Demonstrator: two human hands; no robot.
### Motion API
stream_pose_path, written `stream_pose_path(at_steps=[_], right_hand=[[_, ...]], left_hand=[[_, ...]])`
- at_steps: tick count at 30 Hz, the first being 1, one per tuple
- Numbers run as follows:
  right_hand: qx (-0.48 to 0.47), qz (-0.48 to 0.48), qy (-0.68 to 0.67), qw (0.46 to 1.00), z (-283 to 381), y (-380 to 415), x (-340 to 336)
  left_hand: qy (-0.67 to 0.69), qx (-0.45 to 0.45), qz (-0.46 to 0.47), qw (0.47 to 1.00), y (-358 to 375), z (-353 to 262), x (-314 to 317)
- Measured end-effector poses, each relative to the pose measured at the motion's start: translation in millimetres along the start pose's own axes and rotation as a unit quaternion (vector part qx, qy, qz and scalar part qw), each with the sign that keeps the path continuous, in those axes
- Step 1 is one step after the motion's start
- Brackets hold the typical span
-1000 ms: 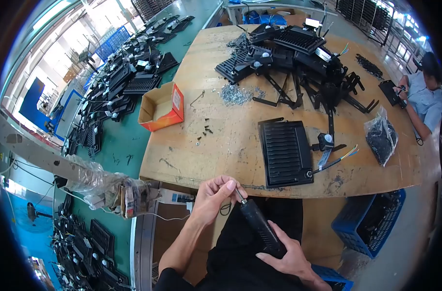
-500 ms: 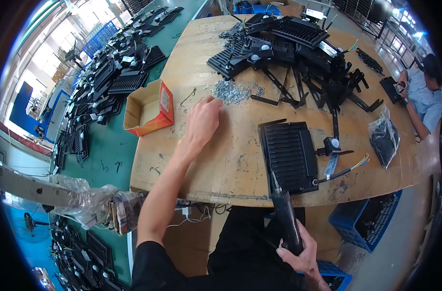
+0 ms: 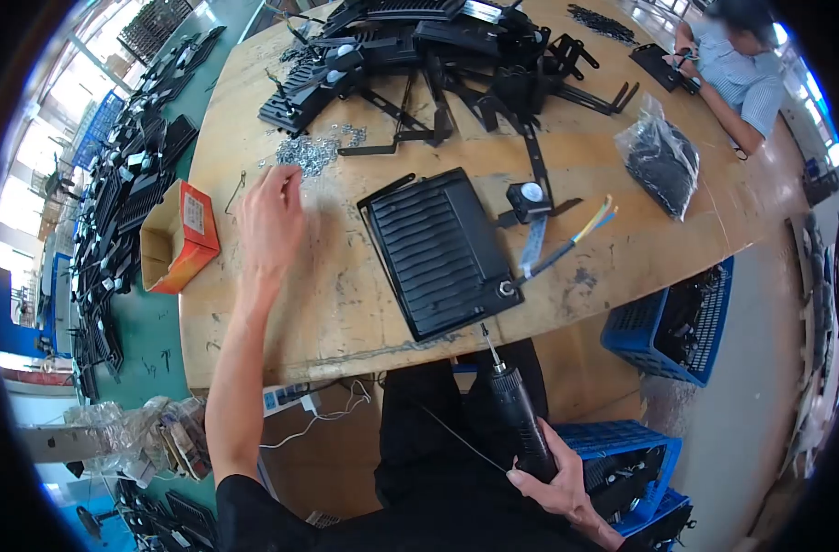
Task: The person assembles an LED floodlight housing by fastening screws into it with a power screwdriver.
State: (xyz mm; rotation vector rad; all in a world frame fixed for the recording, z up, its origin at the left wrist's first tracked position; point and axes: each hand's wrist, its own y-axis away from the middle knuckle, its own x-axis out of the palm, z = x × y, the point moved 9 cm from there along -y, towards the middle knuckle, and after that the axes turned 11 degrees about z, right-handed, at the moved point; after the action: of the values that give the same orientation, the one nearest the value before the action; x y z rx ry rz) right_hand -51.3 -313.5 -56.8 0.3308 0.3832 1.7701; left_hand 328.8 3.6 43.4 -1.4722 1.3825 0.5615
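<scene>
My left hand [image 3: 270, 221] is at the near edge of a heap of small silvery metal parts, likely washers or nuts [image 3: 307, 155]. Its fingers are curled together, and whatever they pinch is hidden. A black electric screwdriver [image 3: 519, 409] is wrapped in my right hand [image 3: 559, 478], its bit pointing up and away from me. The bit's tip is close to the table's front edge, just below a black finned floodlight [image 3: 433, 253]. That lamp lies fins up, with a sensor [image 3: 530, 198] and a cable with bare coloured wires [image 3: 567, 247] at its right.
An open orange cardboard box [image 3: 198, 230] and a bent wire hook [image 3: 236, 191] are left of my hand. More floodlights and brackets [image 3: 419, 46] are piled behind. A bag of black parts [image 3: 660, 161] lies right; a co-worker [image 3: 737, 74] sits beyond. Blue crates [image 3: 714, 322] stand below.
My view has turned to the right. The screwdriver's tip has moved from the floodlight's near left edge to below its near right corner. My left hand stays by the metal parts, fingers more curled.
</scene>
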Motion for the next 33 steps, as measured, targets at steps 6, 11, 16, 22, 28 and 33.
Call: stream_pose_path(at_steps=[6, 11, 16, 22, 28, 33], right_hand=[[0.016, 0.013, -0.069, 0.997, -6, -6, -7], [0.027, 0.042, -0.14, 0.989, 2, -13, -3], [0.037, 0.091, -0.299, 0.949, 10, -10, 10], [0.03, 0.098, -0.243, 0.964, 27, -11, 25], [0.025, 0.066, -0.208, 0.976, 28, -14, 15], [0.013, 0.07, -0.171, 0.983, 34, -16, 12]], left_hand=[[0.093, 0.103, -0.002, 0.99, -6, -100, 54], [0.157, 0.031, 0.045, 0.986, -4, -105, 72], [0.235, 0.061, -0.004, 0.97, 2, -101, 62], [0.233, 0.044, 0.003, 0.972, 6, -97, 52], [0.117, 0.208, -0.004, 0.971, 78, -155, -4], [0.296, 0.155, 0.169, 0.927, 114, -156, 11]])
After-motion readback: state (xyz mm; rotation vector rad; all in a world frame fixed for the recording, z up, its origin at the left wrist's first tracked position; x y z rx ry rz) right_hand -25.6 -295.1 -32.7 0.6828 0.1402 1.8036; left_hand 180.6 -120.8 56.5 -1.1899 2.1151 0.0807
